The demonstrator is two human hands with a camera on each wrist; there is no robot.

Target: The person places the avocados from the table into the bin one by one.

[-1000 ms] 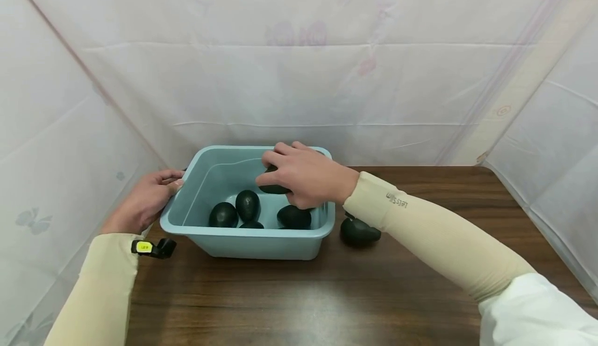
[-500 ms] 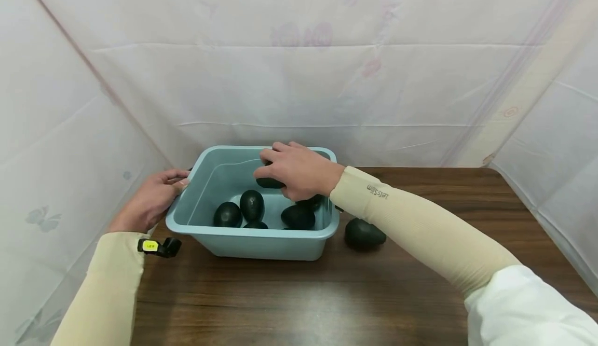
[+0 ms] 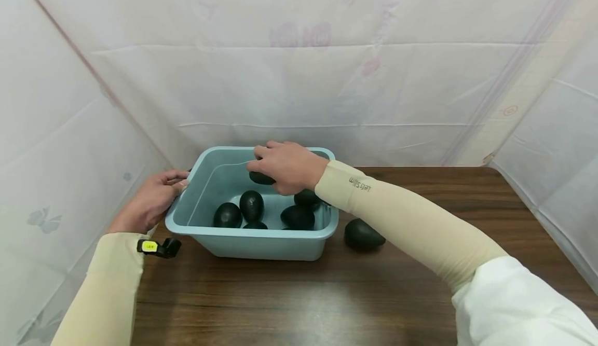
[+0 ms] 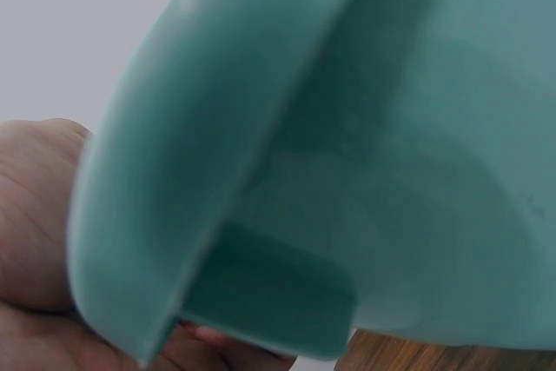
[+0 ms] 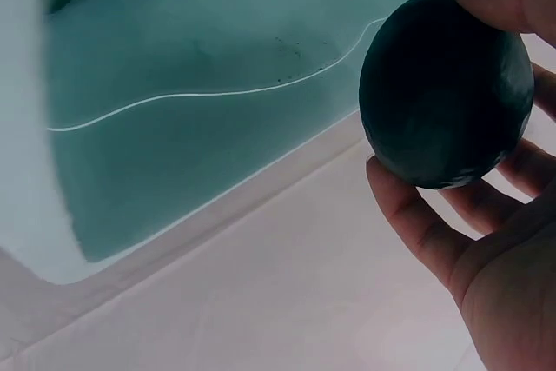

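A light blue plastic tub (image 3: pixel 243 234) stands on the wooden table with water and several dark green avocados (image 3: pixel 251 204) in it. My right hand (image 3: pixel 280 165) is over the tub's far side and grips one dark avocado (image 3: pixel 260 178) (image 5: pixel 445 89) in its curled fingers, above the water. My left hand (image 3: pixel 151 196) holds the tub's left rim (image 4: pixel 165 215), thumb on top. One more avocado (image 3: pixel 363 233) lies on the table just right of the tub.
White sheeting walls close in at the back and both sides. A small black clip with a yellow label (image 3: pixel 156 247) sits at my left wrist. Bare brown tabletop (image 3: pixel 303 299) stretches in front of and to the right of the tub.
My right hand has carried the avocado a little left and farther back over the tub. The left hand has stayed on the rim.
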